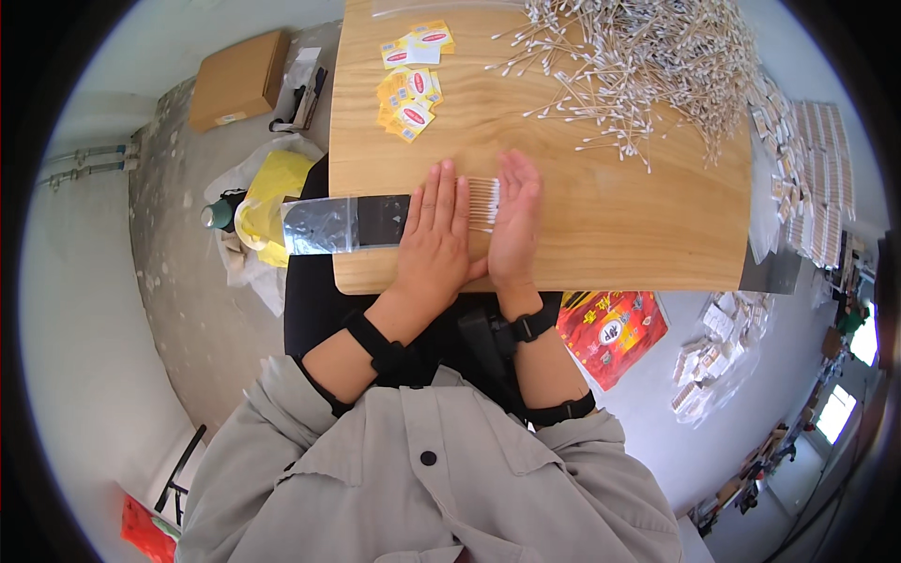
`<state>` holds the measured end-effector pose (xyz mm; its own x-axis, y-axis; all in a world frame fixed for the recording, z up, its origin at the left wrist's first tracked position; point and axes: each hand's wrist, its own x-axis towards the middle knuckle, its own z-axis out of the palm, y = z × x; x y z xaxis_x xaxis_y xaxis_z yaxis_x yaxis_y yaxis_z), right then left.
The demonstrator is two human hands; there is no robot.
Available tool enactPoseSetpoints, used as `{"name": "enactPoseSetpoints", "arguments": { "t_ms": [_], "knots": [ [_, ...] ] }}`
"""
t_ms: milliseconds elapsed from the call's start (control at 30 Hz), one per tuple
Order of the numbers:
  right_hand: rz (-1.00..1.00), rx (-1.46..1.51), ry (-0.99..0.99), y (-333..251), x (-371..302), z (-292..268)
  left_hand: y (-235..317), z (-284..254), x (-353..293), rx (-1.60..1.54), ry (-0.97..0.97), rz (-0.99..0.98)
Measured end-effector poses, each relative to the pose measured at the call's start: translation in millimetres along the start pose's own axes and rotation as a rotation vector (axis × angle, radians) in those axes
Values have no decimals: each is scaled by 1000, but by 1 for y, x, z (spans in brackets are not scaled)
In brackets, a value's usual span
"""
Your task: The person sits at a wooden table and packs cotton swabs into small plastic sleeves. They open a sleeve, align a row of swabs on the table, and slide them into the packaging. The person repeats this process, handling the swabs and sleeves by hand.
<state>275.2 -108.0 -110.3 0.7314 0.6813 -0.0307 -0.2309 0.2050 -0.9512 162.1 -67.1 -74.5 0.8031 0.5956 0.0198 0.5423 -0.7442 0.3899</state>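
Observation:
My left hand lies flat with its fingers stretched out, pressing on a black sheet and the left end of a small row of cotton swabs. Standing on its edge at the row's right side is my right hand, fingers extended and holding nothing. The swabs lie side by side between the two hands. A clear plastic bag joins the black sheet on the left and sticks out past the table edge. What lies under my left palm is hidden.
A large heap of loose cotton swabs covers the far right of the wooden table. Yellow-and-white labels lie at the far left. Packed swab bundles sit beyond the right edge. A cardboard box and yellow bag stand left.

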Motion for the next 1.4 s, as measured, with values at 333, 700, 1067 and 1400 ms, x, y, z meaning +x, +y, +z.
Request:
{"name": "enactPoseSetpoints", "arguments": {
  "t_ms": [333, 700, 1067, 1400],
  "knots": [
    [-1, -33, 3, 0, -24, 38, -25, -11, -32, 83, 21, -81],
    [-134, -1067, -470, -46, -25, -4, -26, -8, -33, 0, 101, -61],
    [-137, -362, -110, 12, -27, 40, -29, -13, -35, 50, 44, -86],
    [-61, -242, -1, 8, -37, 70, -42, -23, -49, 167, -8, -118]
  ]
}}
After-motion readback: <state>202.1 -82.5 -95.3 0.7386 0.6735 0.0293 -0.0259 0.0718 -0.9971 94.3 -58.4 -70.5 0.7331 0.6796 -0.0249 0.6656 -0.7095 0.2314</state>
